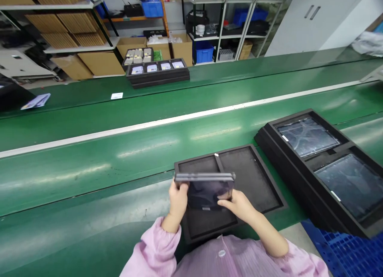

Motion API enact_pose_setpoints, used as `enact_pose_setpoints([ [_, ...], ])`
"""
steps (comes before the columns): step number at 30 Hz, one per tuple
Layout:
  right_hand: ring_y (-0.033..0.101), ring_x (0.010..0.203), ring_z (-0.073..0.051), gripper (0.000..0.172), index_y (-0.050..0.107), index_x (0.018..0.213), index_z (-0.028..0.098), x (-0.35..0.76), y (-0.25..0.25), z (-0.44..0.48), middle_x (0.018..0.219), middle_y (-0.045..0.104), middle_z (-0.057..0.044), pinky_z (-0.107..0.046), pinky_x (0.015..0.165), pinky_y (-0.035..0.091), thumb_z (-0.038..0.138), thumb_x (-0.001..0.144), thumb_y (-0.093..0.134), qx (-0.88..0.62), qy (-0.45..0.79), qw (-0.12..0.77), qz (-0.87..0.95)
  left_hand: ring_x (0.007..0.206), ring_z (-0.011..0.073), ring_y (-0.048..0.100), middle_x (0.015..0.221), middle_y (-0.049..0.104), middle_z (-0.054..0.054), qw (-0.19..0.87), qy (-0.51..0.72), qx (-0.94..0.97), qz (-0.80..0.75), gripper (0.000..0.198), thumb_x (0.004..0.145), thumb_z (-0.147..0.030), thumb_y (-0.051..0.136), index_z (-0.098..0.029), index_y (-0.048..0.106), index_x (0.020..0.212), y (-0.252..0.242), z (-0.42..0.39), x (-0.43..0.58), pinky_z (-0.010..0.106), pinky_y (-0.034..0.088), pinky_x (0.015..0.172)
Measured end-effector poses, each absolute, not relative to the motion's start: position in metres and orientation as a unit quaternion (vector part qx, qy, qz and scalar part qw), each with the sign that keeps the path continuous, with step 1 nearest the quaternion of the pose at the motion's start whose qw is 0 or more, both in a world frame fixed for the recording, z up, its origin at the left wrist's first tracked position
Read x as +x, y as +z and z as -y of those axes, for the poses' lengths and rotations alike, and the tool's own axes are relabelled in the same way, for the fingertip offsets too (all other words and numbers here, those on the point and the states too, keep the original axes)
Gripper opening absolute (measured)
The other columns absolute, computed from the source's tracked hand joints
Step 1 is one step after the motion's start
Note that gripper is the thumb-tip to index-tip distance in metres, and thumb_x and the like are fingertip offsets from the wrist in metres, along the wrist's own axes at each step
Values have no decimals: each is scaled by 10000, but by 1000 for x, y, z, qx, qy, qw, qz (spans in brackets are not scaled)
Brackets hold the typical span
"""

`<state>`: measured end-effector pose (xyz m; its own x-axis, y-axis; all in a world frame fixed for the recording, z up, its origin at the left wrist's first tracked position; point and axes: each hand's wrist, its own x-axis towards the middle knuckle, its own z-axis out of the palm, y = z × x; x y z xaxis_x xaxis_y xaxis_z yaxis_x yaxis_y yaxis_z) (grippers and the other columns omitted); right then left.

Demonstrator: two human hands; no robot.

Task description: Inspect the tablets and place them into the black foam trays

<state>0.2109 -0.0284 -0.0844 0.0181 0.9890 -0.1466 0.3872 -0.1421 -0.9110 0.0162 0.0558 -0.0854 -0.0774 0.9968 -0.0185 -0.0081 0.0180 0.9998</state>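
Observation:
Two thin dark tablets (pixel 206 191), apparently stacked face to back, are held tilted up on edge above a black foam tray (pixel 260 181). My left hand (pixel 178 197) grips their left end, with the thumb on the near face. At the right end, my right hand (pixel 237 205) clasps them, thumb across the glossy surface. A small pale label shows on the lower part of the near face. The tray beneath has several recesses divided by ridges, partly hidden by the tablets and my hands.
To the right stands a stack of black foam trays (pixel 269 149) with film-covered tablets (pixel 308 135) in the top one. A blue plastic pallet (pixel 344 249) lies below. Across the green conveyor (pixel 143 145) are trays of cards (pixel 158 79) and a white label (pixel 116 96).

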Motion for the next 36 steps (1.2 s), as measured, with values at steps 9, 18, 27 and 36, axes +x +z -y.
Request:
enact_pose_setpoints([
  [9,666,601,-288,254,584,977,110,167,-41,27,660,686,-117,-320,552,469,272,786,544,-742,184,77,640,1264,270,410,1298,529,133,522,458,456,-556,455,732,-414,585,-173,572,1118,-111,-73,79,436,256,1079],
  [18,634,754,-205,338,608,999,193,180,-63,-33,953,655,-85,-324,653,512,394,774,456,-639,414,447,469,1144,231,506,1182,578,74,554,441,537,-458,326,717,-253,584,-196,619,1036,-78,-88,61,378,385,991],
  [27,466,379,-95,444,561,1106,178,191,-67,-66,465,486,92,-233,390,455,310,683,591,-524,585,478,393,994,207,559,1001,598,45,541,436,558,-454,260,669,-143,551,-199,623,913,-65,-91,59,364,442,896],
  [36,466,397,-83,365,524,1035,212,191,-68,-66,535,507,86,-209,387,436,302,696,626,-470,631,493,370,976,202,550,963,575,41,546,423,565,-451,250,678,-155,533,-194,597,917,-62,-92,59,353,433,892],
])
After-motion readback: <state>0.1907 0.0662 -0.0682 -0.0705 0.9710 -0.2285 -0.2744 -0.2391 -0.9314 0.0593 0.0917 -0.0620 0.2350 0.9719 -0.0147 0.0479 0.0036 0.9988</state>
